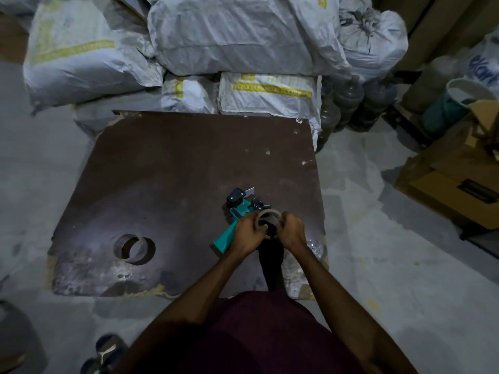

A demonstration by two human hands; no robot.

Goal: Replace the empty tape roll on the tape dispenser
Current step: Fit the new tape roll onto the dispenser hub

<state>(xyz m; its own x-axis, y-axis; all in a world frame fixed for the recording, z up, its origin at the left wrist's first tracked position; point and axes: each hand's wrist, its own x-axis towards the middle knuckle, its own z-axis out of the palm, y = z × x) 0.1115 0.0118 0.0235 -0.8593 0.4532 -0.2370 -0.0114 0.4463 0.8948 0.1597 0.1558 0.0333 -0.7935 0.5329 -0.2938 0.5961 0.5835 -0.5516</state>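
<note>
A teal tape dispenser (237, 211) lies on the dark brown board (175, 171), its black roller and blade end pointing away from me. Both hands grip a thin cardboard ring, the empty tape roll (267, 215), at the dispenser's hub. My left hand (247, 231) holds the ring's left side and partly covers the teal handle. My right hand (292, 230) holds the ring's right side. A second roll of brown tape (134, 249) lies flat on the board at the near left, apart from both hands.
Large white woven sacks (235, 39) are piled behind the board. Dark plastic bottles (351, 103) stand at the back right. Cardboard boxes (453, 179) sit on the grey floor at the right. Crumpled clear plastic (314, 245) lies by the board's right edge. Shoes (108, 352) are at bottom left.
</note>
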